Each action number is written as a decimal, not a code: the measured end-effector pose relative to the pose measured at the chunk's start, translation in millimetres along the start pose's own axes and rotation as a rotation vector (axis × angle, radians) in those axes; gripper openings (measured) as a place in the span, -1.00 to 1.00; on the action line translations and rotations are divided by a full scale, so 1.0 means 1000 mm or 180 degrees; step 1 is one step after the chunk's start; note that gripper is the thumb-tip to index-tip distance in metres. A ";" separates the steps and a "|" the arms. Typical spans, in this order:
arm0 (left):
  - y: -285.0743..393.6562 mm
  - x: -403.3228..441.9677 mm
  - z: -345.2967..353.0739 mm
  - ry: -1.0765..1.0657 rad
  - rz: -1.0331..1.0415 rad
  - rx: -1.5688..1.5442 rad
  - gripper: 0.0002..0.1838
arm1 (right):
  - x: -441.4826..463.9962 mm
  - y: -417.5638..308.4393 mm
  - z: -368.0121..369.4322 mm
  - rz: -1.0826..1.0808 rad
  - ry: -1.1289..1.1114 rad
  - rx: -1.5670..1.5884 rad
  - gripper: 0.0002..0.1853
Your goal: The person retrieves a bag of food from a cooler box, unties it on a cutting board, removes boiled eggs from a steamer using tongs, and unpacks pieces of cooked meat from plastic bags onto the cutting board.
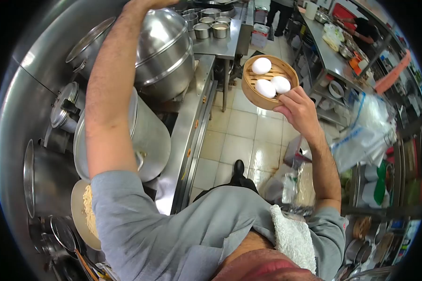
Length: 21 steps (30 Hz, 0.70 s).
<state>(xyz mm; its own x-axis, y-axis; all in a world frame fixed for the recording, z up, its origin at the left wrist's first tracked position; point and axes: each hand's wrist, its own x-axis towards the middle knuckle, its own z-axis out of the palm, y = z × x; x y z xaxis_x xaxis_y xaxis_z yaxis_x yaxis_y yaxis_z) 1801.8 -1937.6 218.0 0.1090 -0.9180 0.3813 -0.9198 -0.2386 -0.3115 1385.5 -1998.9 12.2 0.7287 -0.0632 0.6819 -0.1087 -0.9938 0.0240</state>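
My right hand (pixel 296 108) grips the near rim of a round bamboo steamer basket (pixel 250 93), thumb and fingers pinched on its wall. Three smooth white eggs (pixel 266 88) rest on its slatted base, and the basket hangs over the tiled floor. On the other side my left arm stretches far forward, and my left hand (pixel 150 3) is at the top edge of the view, mostly cut off. It is above the domed lid (pixel 159 29) of a large metal steamer pot (pixel 166 77); whether it touches the lid cannot be seen, and its fingers are largely hidden.
A tall stockpot (pixel 150 136) stands on the steel counter at left, near a bowl of noodles (pixel 88 208). Several metal cups (pixel 211 25) sit ahead on a steel table. At right are a worktable (pixel 323 42), hanging plastic bags (pixel 365 136) and a person (pixel 365 30) working.
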 end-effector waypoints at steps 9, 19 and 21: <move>-0.182 0.039 0.120 0.0134 -0.1841 0.0332 -0.42 | 0.133 0.136 0.067 -0.0622 -0.0186 0.0178 -0.71; -0.192 0.026 0.079 -0.0876 -0.1693 -0.0171 -0.70 | 0.274 0.219 0.144 -0.1135 -0.0247 0.0421 -0.82; -0.200 0.008 0.060 -0.0396 -0.1574 -0.0093 -0.68 | 0.299 0.223 0.162 -0.1160 -0.0201 0.0473 -0.82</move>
<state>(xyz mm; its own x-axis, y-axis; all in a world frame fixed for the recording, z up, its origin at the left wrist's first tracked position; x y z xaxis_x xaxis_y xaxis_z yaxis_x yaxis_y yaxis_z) 2009.5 -1916.0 230.9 0.5763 -0.7288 0.3698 -0.7569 -0.6466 -0.0950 1689.1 -2254.6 102.9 0.7420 0.2951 0.6019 0.2604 -0.9543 0.1469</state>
